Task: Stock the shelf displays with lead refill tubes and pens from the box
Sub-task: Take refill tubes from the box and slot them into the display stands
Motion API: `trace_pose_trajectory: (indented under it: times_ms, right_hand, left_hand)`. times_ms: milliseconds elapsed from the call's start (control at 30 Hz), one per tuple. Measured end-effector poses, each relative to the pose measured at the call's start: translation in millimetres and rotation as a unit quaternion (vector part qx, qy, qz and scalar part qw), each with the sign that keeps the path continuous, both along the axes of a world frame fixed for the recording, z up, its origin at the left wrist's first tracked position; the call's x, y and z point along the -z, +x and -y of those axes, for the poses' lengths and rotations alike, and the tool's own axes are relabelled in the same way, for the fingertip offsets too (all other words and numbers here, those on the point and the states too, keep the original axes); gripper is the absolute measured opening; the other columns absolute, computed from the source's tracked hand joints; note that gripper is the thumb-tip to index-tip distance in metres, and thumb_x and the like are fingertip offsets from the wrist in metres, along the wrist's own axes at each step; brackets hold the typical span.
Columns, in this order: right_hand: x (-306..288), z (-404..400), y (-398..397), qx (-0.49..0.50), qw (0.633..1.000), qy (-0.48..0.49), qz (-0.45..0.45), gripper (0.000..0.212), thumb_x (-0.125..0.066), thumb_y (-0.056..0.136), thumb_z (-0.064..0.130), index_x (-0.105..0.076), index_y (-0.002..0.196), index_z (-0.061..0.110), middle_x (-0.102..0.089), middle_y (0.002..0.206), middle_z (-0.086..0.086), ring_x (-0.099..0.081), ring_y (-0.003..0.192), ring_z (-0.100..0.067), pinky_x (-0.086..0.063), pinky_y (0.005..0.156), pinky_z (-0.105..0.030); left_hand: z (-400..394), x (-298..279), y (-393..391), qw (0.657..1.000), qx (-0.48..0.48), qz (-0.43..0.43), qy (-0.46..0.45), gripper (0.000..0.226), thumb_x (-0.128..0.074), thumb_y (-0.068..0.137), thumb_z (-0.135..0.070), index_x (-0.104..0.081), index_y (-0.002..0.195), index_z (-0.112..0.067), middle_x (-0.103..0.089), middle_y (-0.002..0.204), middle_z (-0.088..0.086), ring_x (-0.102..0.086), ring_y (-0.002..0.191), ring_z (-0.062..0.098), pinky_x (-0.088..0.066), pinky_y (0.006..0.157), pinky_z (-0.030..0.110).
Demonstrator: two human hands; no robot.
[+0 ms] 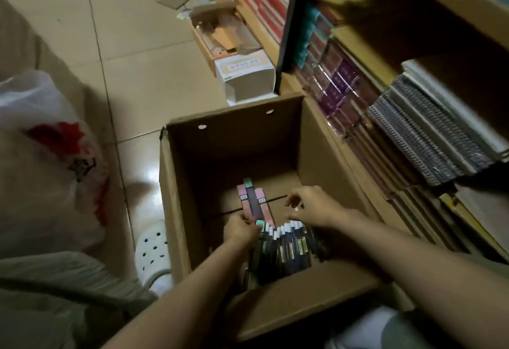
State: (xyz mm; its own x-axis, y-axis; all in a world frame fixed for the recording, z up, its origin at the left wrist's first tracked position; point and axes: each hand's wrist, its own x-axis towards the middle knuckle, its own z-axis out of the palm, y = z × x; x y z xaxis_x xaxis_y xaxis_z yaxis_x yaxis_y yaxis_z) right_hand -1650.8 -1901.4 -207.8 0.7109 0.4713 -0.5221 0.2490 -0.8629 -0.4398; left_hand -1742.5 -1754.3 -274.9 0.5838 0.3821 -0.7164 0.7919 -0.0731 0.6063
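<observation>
Both hands down in open cardboard box (176, 183) on tiled floor (132, 59), beside shelf (358, 45) of notebooks. Left hand (241, 231) has its grip closed around a small fan of lead refill tubes (254, 202), pink and dark, held up off box bottom. Right hand (314, 206) hovers above row of pens (289, 241) lying against near wall; fingers loosely curled, holding nothing. White plastic bag (41, 142) at left.
</observation>
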Motion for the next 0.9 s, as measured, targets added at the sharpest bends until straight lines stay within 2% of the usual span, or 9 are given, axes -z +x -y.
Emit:
trace_pose_trajectory:
  times_ms: [100,167,267,400,467,567,700,800,900]
  right_hand:
    - [41,-12,-2,0.004,0.998,-0.035,-0.051,0.044,-0.079,0.080,0.032,-0.064,0.116,0.011,-0.066,0.110,-0.005,-0.061,0.100,-0.019,-0.052,0.089,-0.033]
    - [64,-19,-7,-0.007,0.996,-0.062,-0.064,0.049,-0.080,0.078,0.035,-0.061,0.117,0.012,-0.065,0.112,-0.006,-0.060,0.101,-0.020,-0.052,0.087,-0.036]
    - [91,-24,-14,-0.039,0.995,-0.094,-0.019,0.064,-0.081,0.072,0.046,-0.053,0.122,0.017,-0.054,0.124,-0.003,-0.053,0.111,-0.021,-0.048,0.090,-0.034]
    - [113,-25,-18,-0.057,0.991,-0.120,0.025,0.091,-0.077,0.065,0.065,-0.040,0.133,0.016,-0.046,0.134,-0.006,-0.045,0.123,-0.025,-0.041,0.098,-0.040]
    - [119,-25,-18,-0.067,0.990,-0.118,0.033,0.087,-0.073,0.067,0.066,-0.039,0.131,0.018,-0.047,0.133,-0.005,-0.045,0.124,-0.025,-0.039,0.100,-0.042]
    - [121,-20,-14,-0.062,0.994,-0.088,0.011,0.071,-0.074,0.073,0.053,-0.041,0.127,0.021,-0.048,0.131,-0.001,-0.046,0.122,-0.023,-0.038,0.101,-0.041]
    - [116,-6,-5,-0.042,0.995,-0.088,0.011,0.060,-0.079,0.074,0.039,-0.044,0.121,0.025,-0.052,0.127,0.003,-0.047,0.118,-0.020,-0.039,0.099,-0.038]
    - [114,0,-3,-0.047,0.993,-0.107,0.006,0.060,-0.080,0.075,0.035,-0.048,0.125,0.026,-0.050,0.130,0.003,-0.044,0.122,-0.019,-0.037,0.102,-0.038]
    - [116,-2,-7,-0.033,0.995,-0.094,0.020,0.057,-0.075,0.080,0.039,-0.050,0.129,0.025,-0.051,0.131,0.002,-0.043,0.124,-0.019,-0.035,0.103,-0.037]
  left_hand:
    - [3,27,-15,0.998,-0.004,-0.055,0.043,0.019,-0.071,0.085,-0.014,-0.055,0.083,-0.024,-0.066,0.098,0.002,-0.063,0.090,0.016,-0.056,0.079,0.031]
    - [6,38,-18,0.995,0.006,-0.066,0.069,0.023,-0.074,0.082,-0.014,-0.054,0.087,-0.025,-0.063,0.103,0.001,-0.061,0.094,0.015,-0.055,0.081,0.030]
    - [13,46,-19,0.993,0.009,-0.063,0.097,0.030,-0.076,0.079,-0.017,-0.056,0.099,-0.025,-0.054,0.106,-0.003,-0.061,0.097,0.016,-0.057,0.086,0.036]
    - [18,52,-25,0.990,0.013,-0.031,0.134,0.031,-0.077,0.078,-0.019,-0.055,0.098,-0.027,-0.050,0.105,-0.008,-0.058,0.098,0.012,-0.055,0.086,0.031]
    - [18,54,-27,0.990,0.016,-0.020,0.140,0.031,-0.077,0.078,-0.016,-0.055,0.097,-0.026,-0.050,0.105,-0.008,-0.058,0.099,0.012,-0.054,0.087,0.030]
    - [16,55,-27,0.990,0.017,-0.018,0.140,0.031,-0.076,0.079,-0.013,-0.057,0.101,-0.023,-0.052,0.108,-0.006,-0.058,0.101,0.013,-0.054,0.089,0.033]
    - [18,55,-25,0.989,0.017,-0.018,0.149,0.033,-0.073,0.082,-0.014,-0.059,0.111,-0.022,-0.050,0.119,-0.003,-0.057,0.111,0.018,-0.054,0.093,0.039]
    - [21,56,-24,0.987,0.036,-0.022,0.156,0.038,-0.070,0.085,-0.019,-0.057,0.121,-0.024,-0.044,0.128,-0.002,-0.050,0.121,0.020,-0.053,0.096,0.041]
    - [24,55,-21,0.985,0.052,-0.027,0.164,0.042,-0.074,0.082,-0.030,-0.058,0.121,-0.026,-0.041,0.128,-0.002,-0.044,0.122,0.019,-0.052,0.096,0.042]
